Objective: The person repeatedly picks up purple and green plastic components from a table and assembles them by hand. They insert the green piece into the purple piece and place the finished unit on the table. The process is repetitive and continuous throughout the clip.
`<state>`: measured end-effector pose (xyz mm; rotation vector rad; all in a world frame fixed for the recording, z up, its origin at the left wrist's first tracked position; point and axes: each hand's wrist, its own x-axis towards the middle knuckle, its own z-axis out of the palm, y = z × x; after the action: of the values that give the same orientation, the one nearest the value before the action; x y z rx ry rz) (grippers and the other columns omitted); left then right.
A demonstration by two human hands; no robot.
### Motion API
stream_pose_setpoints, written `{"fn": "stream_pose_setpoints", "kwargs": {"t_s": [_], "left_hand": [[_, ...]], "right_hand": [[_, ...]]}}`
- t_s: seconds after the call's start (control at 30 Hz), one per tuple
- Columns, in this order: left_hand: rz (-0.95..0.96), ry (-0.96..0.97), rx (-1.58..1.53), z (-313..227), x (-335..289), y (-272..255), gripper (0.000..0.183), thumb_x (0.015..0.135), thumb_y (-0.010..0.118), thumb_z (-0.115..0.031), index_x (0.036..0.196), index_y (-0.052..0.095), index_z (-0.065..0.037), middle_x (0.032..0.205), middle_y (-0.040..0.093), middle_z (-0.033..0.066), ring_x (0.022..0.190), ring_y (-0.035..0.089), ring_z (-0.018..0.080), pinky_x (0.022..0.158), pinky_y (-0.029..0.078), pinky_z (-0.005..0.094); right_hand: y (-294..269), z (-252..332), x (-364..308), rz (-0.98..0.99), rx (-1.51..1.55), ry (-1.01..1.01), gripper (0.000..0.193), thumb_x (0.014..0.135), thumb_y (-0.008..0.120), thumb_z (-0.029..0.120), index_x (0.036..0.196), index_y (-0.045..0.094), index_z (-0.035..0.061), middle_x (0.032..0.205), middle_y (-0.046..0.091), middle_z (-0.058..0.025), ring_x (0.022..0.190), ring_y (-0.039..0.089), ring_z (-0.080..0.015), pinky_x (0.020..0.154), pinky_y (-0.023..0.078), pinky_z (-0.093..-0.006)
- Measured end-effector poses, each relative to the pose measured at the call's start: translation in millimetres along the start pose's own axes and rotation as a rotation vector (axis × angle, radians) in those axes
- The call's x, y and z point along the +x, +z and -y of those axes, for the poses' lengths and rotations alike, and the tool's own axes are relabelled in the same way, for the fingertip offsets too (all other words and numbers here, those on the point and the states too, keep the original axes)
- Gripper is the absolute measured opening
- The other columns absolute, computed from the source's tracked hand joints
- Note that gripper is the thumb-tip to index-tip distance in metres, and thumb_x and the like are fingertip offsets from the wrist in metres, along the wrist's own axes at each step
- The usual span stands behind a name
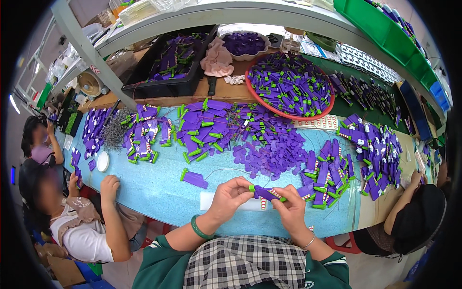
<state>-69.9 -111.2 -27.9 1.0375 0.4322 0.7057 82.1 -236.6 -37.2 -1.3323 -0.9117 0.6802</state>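
Strip (268, 193) between hands (230, 195) (293, 210), table edge (153, 212) near, room leftward

The left hand (230, 197) and right hand (292, 208) hold a purple-and-green piece (266, 193) over the blue desk (151, 180); beyond lie loose purple scraps (269, 155) and a filled round red tray (306, 117).

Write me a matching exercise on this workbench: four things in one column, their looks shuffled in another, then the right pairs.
Things
1. Piece held between the left hand and right hand
2. Bangle
3. Large round tray
4. Crumpled cloth beside the black tray

Looks
A. pale pink
B. red rim, heaped full
C. purple with green ends
D. plain green

Pairs: 1-C, 2-D, 3-B, 4-A
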Motion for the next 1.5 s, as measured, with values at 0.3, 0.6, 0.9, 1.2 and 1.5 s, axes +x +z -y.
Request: {"fn": "stream_pose_setpoints", "kwargs": {"t_s": [0.3, 0.6, 0.9, 1.2, 1.5], "left_hand": [[0.079, -0.198, 0.136, -1.8, -10.7, -14.0, 0.014, 0.085, 0.061, 0.007, 0.098, 0.061, 0.004, 0.098, 0.063, 0.0086, 0.09, 0.064, 0.015, 0.079, 0.053, 0.0261], [0.128, -0.297, 0.301, 0.5, -14.6, 2.5, 0.014, 0.081, 0.068, -0.003, 0.095, 0.064, -0.001, 0.087, 0.063, 0.0002, 0.08, 0.056, 0.0057, 0.074, 0.045, 0.0211], [0.448, 0.181, 0.838, -33.7, 0.4, 14.6, 0.011, 0.077, 0.069, -0.002, 0.086, 0.063, -0.002, 0.095, 0.061, 0.0088, 0.079, 0.061, 0.0191, 0.068, 0.048, 0.0303], [0.188, -0.097, 0.523, -58.6, -1.7, -3.5, 0.007, 0.086, 0.061, -0.005, 0.089, 0.057, 0.0, 0.082, 0.063, 0.0086, 0.073, 0.06, 0.0166, 0.067, 0.048, 0.0302], [-0.185, 0.132, 0.222, -41.0, 2.6, -17.7, 0.016, 0.1, 0.039, -0.014, 0.108, 0.046, -0.002, 0.085, 0.06, 0.0086, 0.078, 0.06, 0.0157, 0.073, 0.05, 0.0312]], "right_hand": [[-23.7, 36.5, 16.6, 0.32, -0.398, -0.008, 0.037, 0.071, 0.07, -0.006, 0.104, 0.072, 0.0112, 0.068, 0.051, -0.004, 0.061, 0.05, -0.0142, 0.056, 0.041, -0.0272], [-4.0, 2.0, -0.2, 0.288, 0.382, 0.378, 0.038, 0.08, 0.066, -0.008, 0.117, 0.058, -0.0038, 0.108, 0.063, -0.0069, 0.091, 0.063, -0.0144, 0.08, 0.053, -0.0288], [-24.3, 25.8, 33.9, 0.585, -0.168, -0.167, 0.024, 0.075, 0.074, 0.006, 0.098, 0.066, 0.0045, 0.086, 0.065, -0.0073, 0.075, 0.063, -0.0176, 0.063, 0.05, -0.0309], [-65.1, 25.0, 82.1, 0.452, -1.272, -0.531, 0.009, 0.069, 0.059, 0.012, 0.077, 0.064, 0.0099, 0.076, 0.057, -0.0045, 0.076, 0.058, -0.0209, 0.058, 0.05, -0.0325], [-73.6, 11.5, 92.5, 0.376, -1.163, -0.445, 0.011, 0.07, 0.065, 0.007, 0.081, 0.065, 0.0067, 0.078, 0.058, -0.0045, 0.075, 0.059, -0.0202, 0.061, 0.05, -0.0308]]}}
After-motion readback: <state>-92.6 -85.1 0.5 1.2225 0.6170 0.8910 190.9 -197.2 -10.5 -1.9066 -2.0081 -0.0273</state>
